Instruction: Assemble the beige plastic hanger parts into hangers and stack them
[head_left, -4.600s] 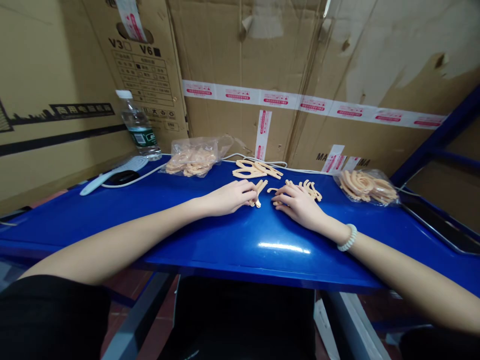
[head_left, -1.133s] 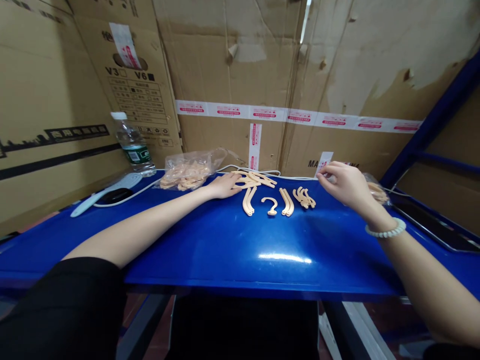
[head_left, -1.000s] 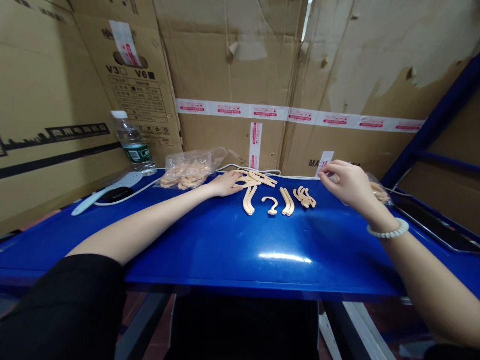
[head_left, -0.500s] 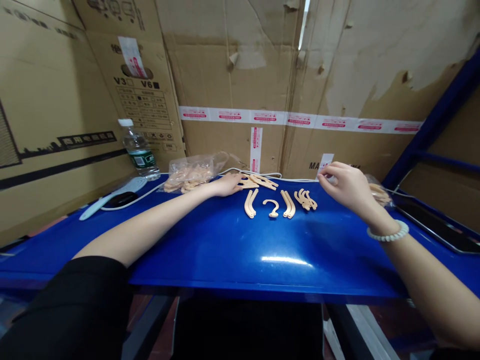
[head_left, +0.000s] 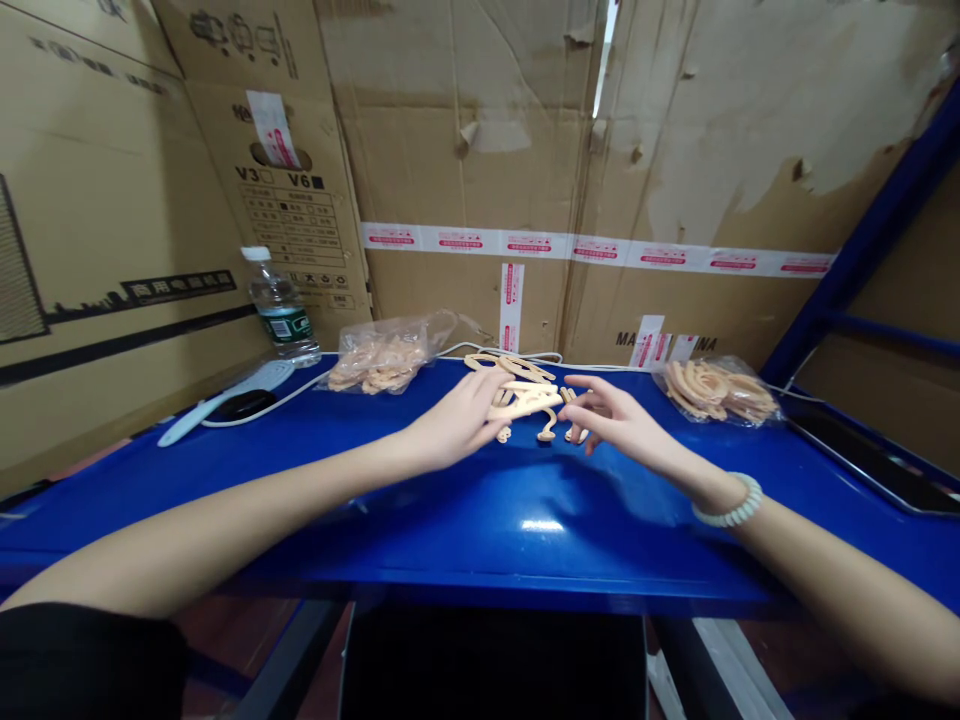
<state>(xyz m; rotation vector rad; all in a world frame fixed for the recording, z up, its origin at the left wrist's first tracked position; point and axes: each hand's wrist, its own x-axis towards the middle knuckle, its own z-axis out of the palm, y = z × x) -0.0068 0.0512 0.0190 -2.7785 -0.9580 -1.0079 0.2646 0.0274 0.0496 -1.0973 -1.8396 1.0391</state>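
My left hand (head_left: 457, 420) is raised a little over the blue table (head_left: 450, 500) and pinches a peach plastic frame piece (head_left: 529, 395). My right hand (head_left: 619, 422) hovers just to its right with fingers spread, its fingertips close to that piece. Beneath and between the two hands lie small curved peach pieces (head_left: 546, 430). A pile of similar flat peach pieces (head_left: 510, 366) lies behind them.
A clear bag of peach pieces (head_left: 379, 355) lies at the back left and another bag (head_left: 712, 390) at the back right. A water bottle (head_left: 281, 305), a white handled device (head_left: 225, 398) with a cable, and cardboard boxes stand behind. A dark tray (head_left: 870, 450) sits at the right edge.
My left hand has lifted a peach piece from the back pile and come toward the middle. My right hand has left the right bag and moved in next to it, fingers opened.
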